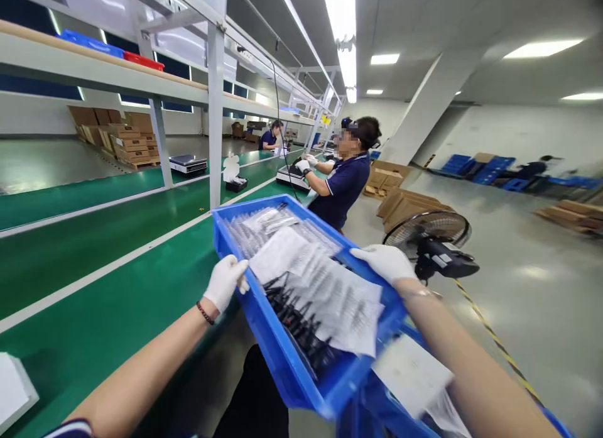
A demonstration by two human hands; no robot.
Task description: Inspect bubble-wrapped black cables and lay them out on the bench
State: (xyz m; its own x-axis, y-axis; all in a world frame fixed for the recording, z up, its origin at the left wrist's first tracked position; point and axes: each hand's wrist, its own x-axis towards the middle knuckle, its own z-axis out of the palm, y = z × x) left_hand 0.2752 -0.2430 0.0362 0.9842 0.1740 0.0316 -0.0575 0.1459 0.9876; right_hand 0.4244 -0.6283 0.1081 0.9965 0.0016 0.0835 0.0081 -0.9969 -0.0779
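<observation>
A long blue plastic bin (264,331) is tilted in front of me, its far end beside the green bench. My left hand (227,282), in a white glove, grips its left rim with the fingers curled over the edge. On the opposite rim my gloved right hand (386,263) is clasped, its fingertips partly hidden. Inside the bin lie printed white paper sheets (325,287), black cables or leads (296,318) and clear plastic bags (249,230) at the far end. Beneath it, another blue bin (386,406) holds a white sheet or packet (412,372).
A green workbench (164,287) runs along my left, with a white box (14,388) at its near corner. Ahead, a co-worker (346,174) handles a dark device on the bench. A black fan (438,243) stands to my right, near cardboard (409,208).
</observation>
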